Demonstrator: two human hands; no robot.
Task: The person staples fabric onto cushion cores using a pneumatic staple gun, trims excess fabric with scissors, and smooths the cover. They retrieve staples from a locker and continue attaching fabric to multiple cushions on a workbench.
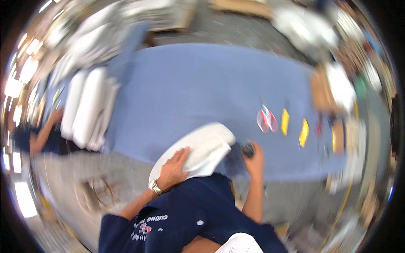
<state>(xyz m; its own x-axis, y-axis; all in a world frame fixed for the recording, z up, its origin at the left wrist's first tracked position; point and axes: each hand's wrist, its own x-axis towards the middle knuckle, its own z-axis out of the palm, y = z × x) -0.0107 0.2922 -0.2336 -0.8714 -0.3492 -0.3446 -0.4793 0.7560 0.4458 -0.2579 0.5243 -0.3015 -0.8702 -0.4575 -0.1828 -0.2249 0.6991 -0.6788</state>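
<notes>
Biggest thing here is the table (pixel 202 80), all blue on top; off its left end there's a clump of white rolls (pixel 88 109); then comes the white bundle (pixel 206 143), lying at the near edge, right up by the person's dark shirt (pixel 202 196); the left hand (pixel 174 169) is laid flat on it, fingers out straight, not gripping; the right hand (pixel 255 159) is just beside the bundle, fingers curled in a grip; scissors (pixel 267 121) with red handles lie beyond it; what the right hand's clamped on is a dark lump (pixel 248 150), though it's too blurry to say what exactly; two slim yellow tools (pixel 285 122) sit right of the scissors; smallest is the watch (pixel 155 187) on the left wrist.
</notes>
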